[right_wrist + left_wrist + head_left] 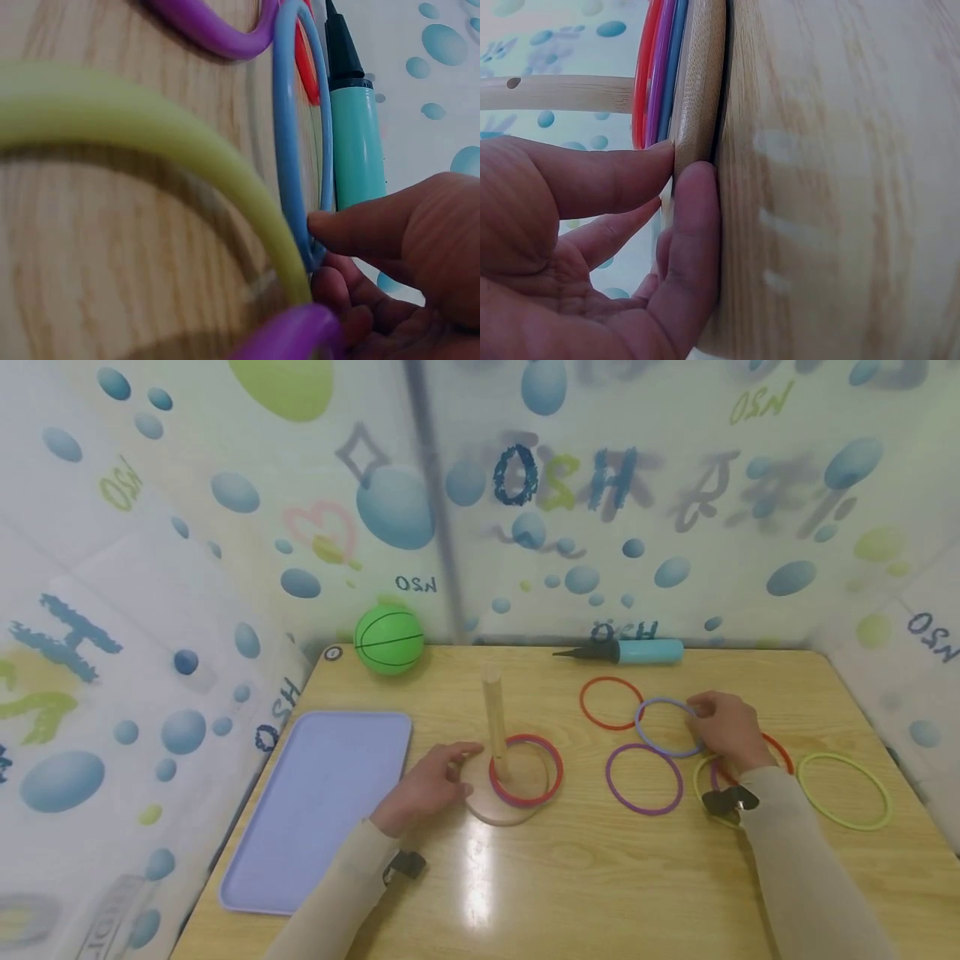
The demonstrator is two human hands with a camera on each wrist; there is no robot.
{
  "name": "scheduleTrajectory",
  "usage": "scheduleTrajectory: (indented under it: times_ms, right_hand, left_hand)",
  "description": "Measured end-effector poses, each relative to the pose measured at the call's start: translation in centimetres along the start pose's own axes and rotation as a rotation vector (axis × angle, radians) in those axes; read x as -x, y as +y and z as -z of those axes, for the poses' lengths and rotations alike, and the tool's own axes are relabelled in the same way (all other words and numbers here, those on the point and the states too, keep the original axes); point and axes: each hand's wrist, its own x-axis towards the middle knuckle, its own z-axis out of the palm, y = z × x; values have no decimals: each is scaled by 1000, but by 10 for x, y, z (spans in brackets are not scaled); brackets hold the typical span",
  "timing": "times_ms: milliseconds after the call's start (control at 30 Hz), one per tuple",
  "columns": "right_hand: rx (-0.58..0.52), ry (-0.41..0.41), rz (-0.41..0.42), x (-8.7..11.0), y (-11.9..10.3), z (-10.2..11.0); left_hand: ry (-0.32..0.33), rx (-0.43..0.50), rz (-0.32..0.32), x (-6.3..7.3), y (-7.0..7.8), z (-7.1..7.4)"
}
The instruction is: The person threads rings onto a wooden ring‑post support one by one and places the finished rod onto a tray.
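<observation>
My left hand pinches the rim of a round wooden base, thumb on its upper face and a finger at its edge. An upright wooden post rises from this base. Around the post lie a red ring, a purple ring and a blue ring, stacked. Farther right, my right hand holds another blue ring between thumb and fingers. That ring is tilted up in the right wrist view. Below the hand, a yellow-green ring and a purple ring show close to the fingers.
Loose on the table are a red ring, a purple ring, a yellow-green ring and a partly hidden red ring. A blue hand pump and green ball sit along the back; a lavender tray lies left.
</observation>
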Motion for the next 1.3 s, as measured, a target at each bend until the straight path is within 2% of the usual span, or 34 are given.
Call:
scheduleTrajectory:
  times_ms: [300,500,733,933,1300]
  right_hand:
    - [56,-6,5,0,-5,2]
    - [26,-16,24,6,-10,3]
    - [-143,-38,20,18,-18,-3]
    - [-215,-31,40,27,-20,-10]
    - [-416,-67,69,35,-31,-8]
  left_hand:
    - [-10,14,14,0,0,-1]
    - [-4,11,18,1,1,-2]
    - [-8,17,23,2,3,-1]
    - [-10,19,27,3,2,0]
    - [11,-26,-21,1,0,0]
